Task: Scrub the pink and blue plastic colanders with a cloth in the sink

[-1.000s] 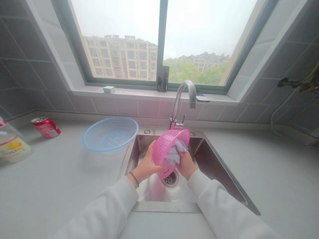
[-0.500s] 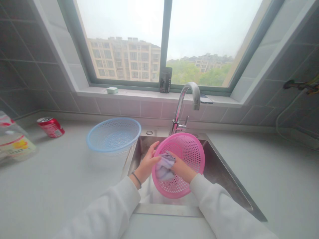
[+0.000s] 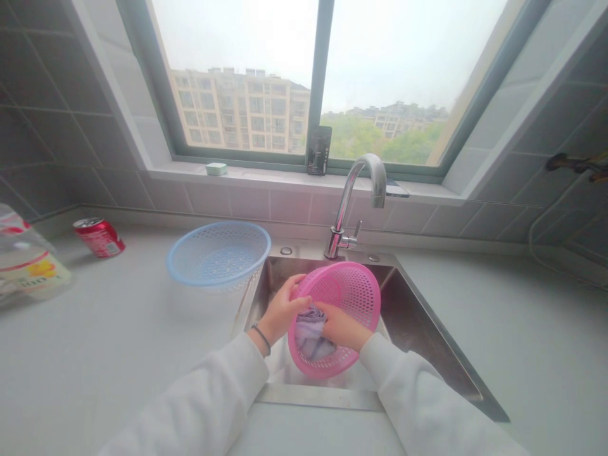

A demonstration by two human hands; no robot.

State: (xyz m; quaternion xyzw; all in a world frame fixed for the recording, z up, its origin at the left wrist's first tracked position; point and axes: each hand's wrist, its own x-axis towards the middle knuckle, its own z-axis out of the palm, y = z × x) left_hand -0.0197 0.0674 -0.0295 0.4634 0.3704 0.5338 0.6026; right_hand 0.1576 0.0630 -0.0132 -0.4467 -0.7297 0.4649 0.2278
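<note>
Gripping the tilted pink basket point(image 3: 356, 294) by its rim over the sink point(image 3: 422, 335), the left hand point(image 3: 282, 309) nearly meets the right hand point(image 3: 346, 326) — that one clasping a bunched pale cloth point(image 3: 310, 335) against the basket's inside. Farther back, a blue basket point(image 3: 218, 256) sits left of the chrome faucet point(image 3: 377, 180).

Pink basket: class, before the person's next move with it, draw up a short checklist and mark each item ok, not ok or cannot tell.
1. Left hand holding the pink basket by its rim: ok.
2. Right hand gripping the cloth inside it: ok.
3. Pink basket level: not ok, its opening tilts toward the camera.
4. Pink basket touching the bottom of the sink: cannot tell.
5. Tap off: ok, no water shows at the spout.
6. Blue basket apart from both hands: ok.
</note>
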